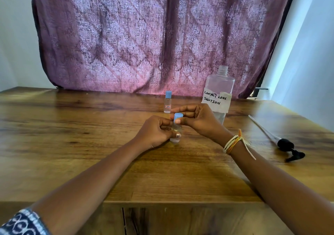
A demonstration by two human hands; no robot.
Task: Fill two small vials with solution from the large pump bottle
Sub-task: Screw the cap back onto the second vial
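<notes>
Two small vials are in view: one with a blue cap (177,117) sits mid-counter, its clear body (175,132) gripped by the curled fingers of the left hand (156,130) while the right hand (196,117) pinches the cap. The other capped vial (167,102) stands behind it, toward the far edge of the counter (72,144). Just right stands the large bottle (218,94), uncapped; its black pump (282,142) lies near the right edge.

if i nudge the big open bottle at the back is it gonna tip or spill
Probably tippy: the big bottle is tall, narrow and looks mostly empty, with liquid only near the bottom, so it is likely light. A spill is possible, since its neck is uncapped and the pump lies on the table. The clear plastic may be slick.
</notes>
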